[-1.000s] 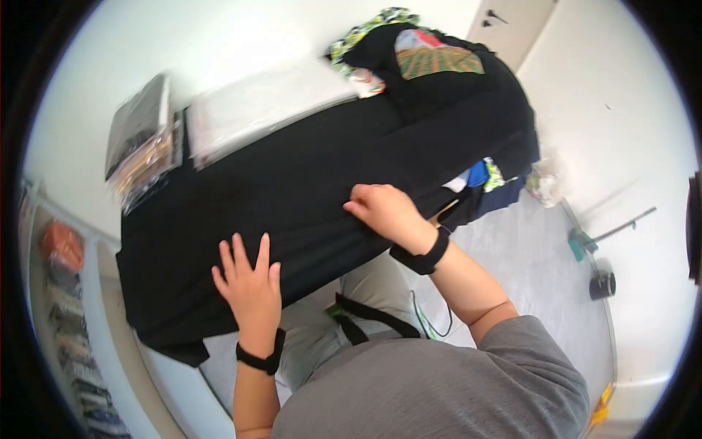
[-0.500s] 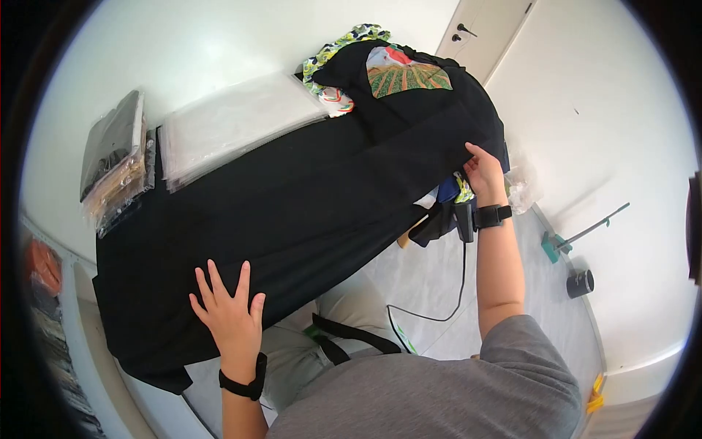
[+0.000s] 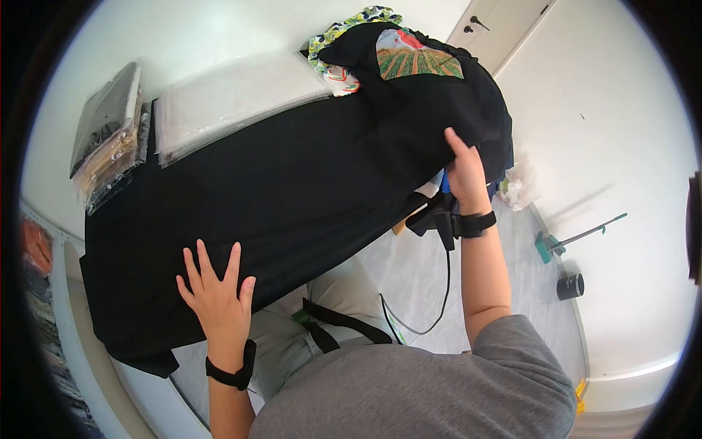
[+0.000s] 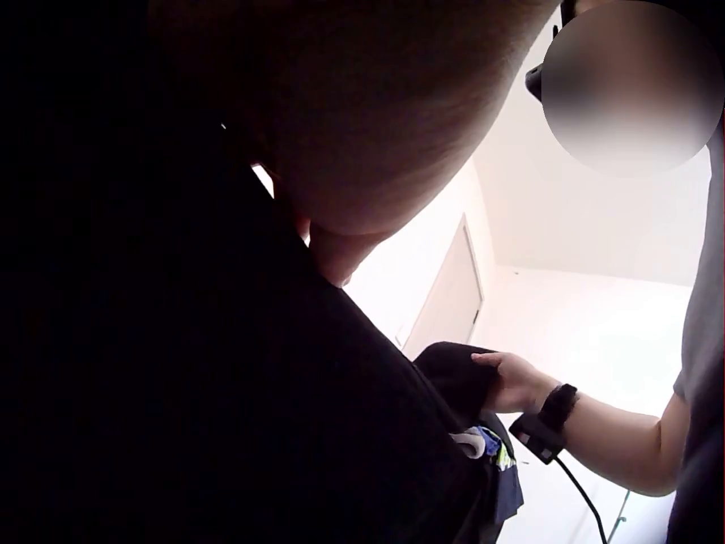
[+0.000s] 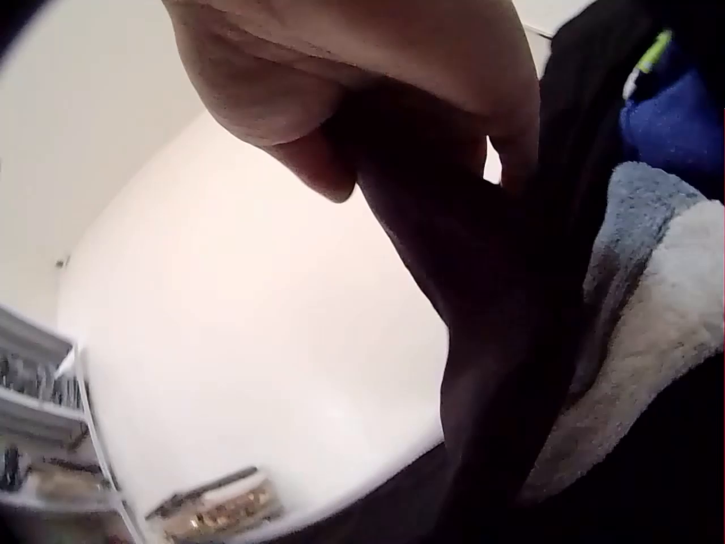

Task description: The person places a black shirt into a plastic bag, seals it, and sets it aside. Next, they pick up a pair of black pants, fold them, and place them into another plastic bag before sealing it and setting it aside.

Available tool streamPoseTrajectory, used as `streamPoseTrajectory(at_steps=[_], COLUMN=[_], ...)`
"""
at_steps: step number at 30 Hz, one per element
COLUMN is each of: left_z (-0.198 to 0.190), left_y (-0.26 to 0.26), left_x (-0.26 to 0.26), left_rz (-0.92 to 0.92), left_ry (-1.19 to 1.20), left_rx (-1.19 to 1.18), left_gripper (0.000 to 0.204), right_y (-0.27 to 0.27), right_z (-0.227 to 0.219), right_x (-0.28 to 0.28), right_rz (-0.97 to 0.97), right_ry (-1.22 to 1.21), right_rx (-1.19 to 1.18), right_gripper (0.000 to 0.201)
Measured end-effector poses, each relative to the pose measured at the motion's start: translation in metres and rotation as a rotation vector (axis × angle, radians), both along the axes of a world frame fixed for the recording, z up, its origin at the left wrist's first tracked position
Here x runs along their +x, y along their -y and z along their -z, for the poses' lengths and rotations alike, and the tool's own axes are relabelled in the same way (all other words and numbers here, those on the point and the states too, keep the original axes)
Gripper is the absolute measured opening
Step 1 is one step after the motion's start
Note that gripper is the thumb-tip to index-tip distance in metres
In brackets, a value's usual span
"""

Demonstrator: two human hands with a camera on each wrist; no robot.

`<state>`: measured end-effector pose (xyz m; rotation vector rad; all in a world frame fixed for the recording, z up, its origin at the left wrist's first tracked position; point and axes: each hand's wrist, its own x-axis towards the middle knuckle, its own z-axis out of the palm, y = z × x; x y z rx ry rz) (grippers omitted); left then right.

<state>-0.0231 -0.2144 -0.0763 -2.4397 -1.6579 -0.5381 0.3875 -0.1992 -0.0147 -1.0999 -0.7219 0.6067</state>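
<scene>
Black cloth (image 3: pixel 278 183) lies spread over a long table. My left hand (image 3: pixel 219 304) rests on it near the front left edge, palm down with the fingers spread. At the near right edge my right hand (image 3: pixel 468 175) grips a fold of the black cloth, thumb on top. The right wrist view shows the gripped black fabric (image 5: pixel 476 306) lifted between thumb and fingers. At the far right end lies a black garment with a printed field picture (image 3: pixel 420 62).
Stacked clear plastic bags (image 3: pixel 241 102) lie along the back, beside a pile of packaged garments (image 3: pixel 113 132). Patterned fabric (image 3: pixel 336 40) shows behind the printed garment. Under the right edge a fluffy grey-white cloth (image 5: pixel 668 272) hangs. A cable (image 3: pixel 447 285) runs from my right wrist.
My right hand has moved right from the middle of the cloth to its near right edge and now grips and lifts it. The left hand stays flat on the cloth.
</scene>
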Motion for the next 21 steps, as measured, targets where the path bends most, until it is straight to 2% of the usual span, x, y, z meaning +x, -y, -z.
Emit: streamPoseTrajectory(at_steps=[1,2,3,5,7,9,10,15,17,19,21], left_z=[0.001,0.001,0.001,0.002,0.002,0.001,0.002,0.001,0.001,0.0,0.0], left_y=[0.0,0.0,-0.001,-0.001,-0.001,0.0,0.0,-0.001,0.0,0.0,0.0], left_x=[0.0,0.001,0.001,0.0,0.0,0.0,0.0,0.001,0.0,0.0,0.0], left_rz=[0.004,0.006,0.002,-0.003,-0.001,-0.001,-0.001,-0.003,-0.004,0.001,-0.004], left_ry=[0.006,0.005,0.0,-0.009,-0.006,-0.008,-0.005,-0.008,-0.008,-0.001,-0.012], left_rx=[0.013,0.012,0.01,0.008,0.001,0.001,-0.002,0.0,0.006,-0.007,-0.004], left_gripper=[0.05,0.05,0.049,0.049,0.049,0.049,0.049,0.05,0.05,0.05,0.05], right_y=[0.0,0.002,0.001,-0.006,-0.001,0.004,0.003,0.005,0.006,0.004,0.008], right_z=[0.0,-0.001,-0.01,0.015,0.023,0.039,0.048,0.048,0.041,0.033,0.035], right_x=[-0.005,-0.011,-0.023,-0.038,-0.055,-0.077,-0.082,-0.084,-0.082,-0.077,-0.072], right_rz=[0.022,0.126,0.247,0.374,0.203,-0.073,-0.1,-0.058,-0.131,-0.178,-0.24], right_ry=[0.302,0.397,0.645,1.204,1.819,1.696,1.793,1.77,1.707,1.507,1.516], right_rx=[-0.029,-0.228,-0.568,-0.225,-0.586,-0.444,-0.585,-0.562,-0.549,-0.534,-0.538], right_gripper=[0.038,0.042,0.038,0.035,0.044,0.058,0.064,0.064,0.065,0.066,0.067])
